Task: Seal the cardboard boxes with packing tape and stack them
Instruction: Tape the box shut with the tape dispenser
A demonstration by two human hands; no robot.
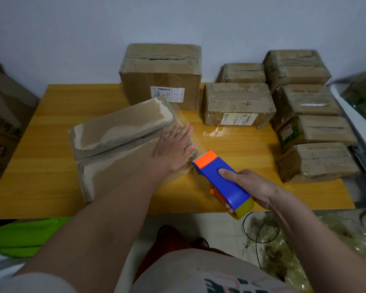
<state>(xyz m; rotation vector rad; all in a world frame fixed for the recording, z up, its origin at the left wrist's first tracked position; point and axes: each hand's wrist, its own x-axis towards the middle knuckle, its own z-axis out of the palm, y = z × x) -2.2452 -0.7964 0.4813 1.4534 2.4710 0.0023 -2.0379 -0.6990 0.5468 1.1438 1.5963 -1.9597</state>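
A long, worn cardboard box [118, 140] lies at an angle on the yellow wooden table [57, 115], its top flaps closed along a middle seam. My left hand [174, 148] presses flat with straight fingers on the box's right end. My right hand [249, 187] grips a blue tape dispenser [222, 180] with an orange cutter head, whose tip sits just off the box's right end. A strip of clear tape [184, 115] runs from the dispenser over that end.
A large box [161, 77] stands at the table's back. A box marked "4" [238, 103] and several taped boxes [309, 115] fill the right side. More cartons [4, 115] sit at the left. A green object [23, 235], a black cable [260, 233] and crumpled plastic lie on the floor.
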